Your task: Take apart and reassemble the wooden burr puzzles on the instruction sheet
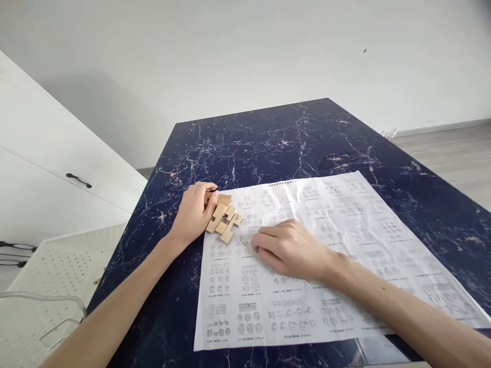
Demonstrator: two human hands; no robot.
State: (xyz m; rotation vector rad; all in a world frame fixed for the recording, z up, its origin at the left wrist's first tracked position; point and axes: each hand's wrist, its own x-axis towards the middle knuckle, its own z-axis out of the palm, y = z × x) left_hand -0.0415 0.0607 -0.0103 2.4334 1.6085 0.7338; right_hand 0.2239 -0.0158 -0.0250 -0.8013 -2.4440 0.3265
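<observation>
1. Light wooden pieces [221, 227] lie just right of our left hand [194, 212].
2. We judge the step as checking the printed sheet [264, 292] under our right hand [284, 246]; the next move calls for a gentle pinch.
3. Our left hand curls at a darker wooden piece [224, 200]; its grip we cannot tell.
4. Our right hand rests palm-down, fingers bent; anything inside is hidden.

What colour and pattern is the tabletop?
The tabletop is dark blue with pale marble-like veins; the head view shows it.
</observation>
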